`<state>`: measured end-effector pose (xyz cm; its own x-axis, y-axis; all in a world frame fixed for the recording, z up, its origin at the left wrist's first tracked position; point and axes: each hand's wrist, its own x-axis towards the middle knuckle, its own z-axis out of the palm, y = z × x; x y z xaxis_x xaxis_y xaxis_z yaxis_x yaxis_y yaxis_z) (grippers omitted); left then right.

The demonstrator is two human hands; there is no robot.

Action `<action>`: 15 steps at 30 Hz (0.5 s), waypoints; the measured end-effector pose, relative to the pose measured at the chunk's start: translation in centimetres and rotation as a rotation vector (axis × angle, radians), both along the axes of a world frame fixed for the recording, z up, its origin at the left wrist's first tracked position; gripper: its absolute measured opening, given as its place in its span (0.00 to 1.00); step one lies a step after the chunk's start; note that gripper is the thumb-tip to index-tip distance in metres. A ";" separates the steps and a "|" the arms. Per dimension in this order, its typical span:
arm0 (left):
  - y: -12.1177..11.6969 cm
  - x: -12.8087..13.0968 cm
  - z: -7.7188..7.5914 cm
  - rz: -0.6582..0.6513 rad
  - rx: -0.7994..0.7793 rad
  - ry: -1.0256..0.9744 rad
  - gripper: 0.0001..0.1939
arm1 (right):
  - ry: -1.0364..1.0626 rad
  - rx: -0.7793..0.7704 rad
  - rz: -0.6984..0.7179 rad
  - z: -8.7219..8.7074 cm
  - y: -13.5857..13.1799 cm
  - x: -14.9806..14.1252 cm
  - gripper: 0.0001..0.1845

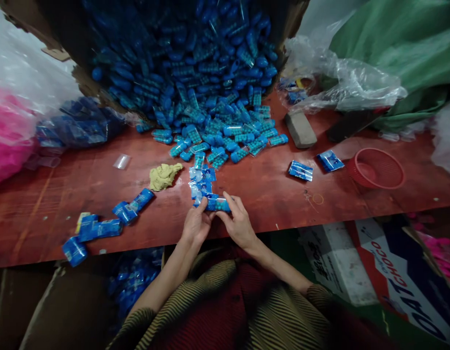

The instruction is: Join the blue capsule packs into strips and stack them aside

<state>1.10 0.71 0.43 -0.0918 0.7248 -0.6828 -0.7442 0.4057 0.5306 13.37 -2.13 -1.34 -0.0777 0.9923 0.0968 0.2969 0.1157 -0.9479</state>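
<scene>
Between my two hands, near the table's front edge, lies a clear tube of blue beads (221, 204) with a blue card along its left part. My left hand (197, 221) grips its left end, thumb on top. The fingers of my right hand (238, 218) close on its right end. Just beyond the tube, several blue printed cards (202, 181) lie overlapped in a short column on the table. A big heap of similar bead-filled tubes (217, 131) spills toward me from a torn carton (82, 82).
Left on the red table (254, 194) are a yellow-green putty lump (165, 176), blue card packs (106, 228) and a small clear tube (121, 162). Rightward are a grey block (300, 129), two blue packs (300, 170), a red basket (376, 168) and plastic bags (363, 82).
</scene>
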 end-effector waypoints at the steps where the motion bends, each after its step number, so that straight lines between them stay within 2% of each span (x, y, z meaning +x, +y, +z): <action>1: 0.2 -0.2 0.1 0.006 -0.011 -0.001 0.05 | 0.069 -0.050 0.060 0.2 0.1 0.2 0.24; 4: 0.5 -0.5 0.3 0.007 -0.012 0.015 0.05 | 0.224 -0.152 0.147 0.5 0.5 1.0 0.21; 9: 0.1 -0.3 0.3 -0.049 0.108 0.083 0.08 | 0.107 -0.026 0.014 0.0 0.3 0.9 0.16; 12: -0.1 -0.7 0.4 -0.192 0.158 0.060 0.09 | 0.191 -0.095 0.049 -0.2 0.2 0.6 0.16; 15: 0.1 -1.8 0.1 -0.388 0.176 -0.034 0.11 | 0.307 -0.203 0.138 -0.4 0.7 1.0 0.25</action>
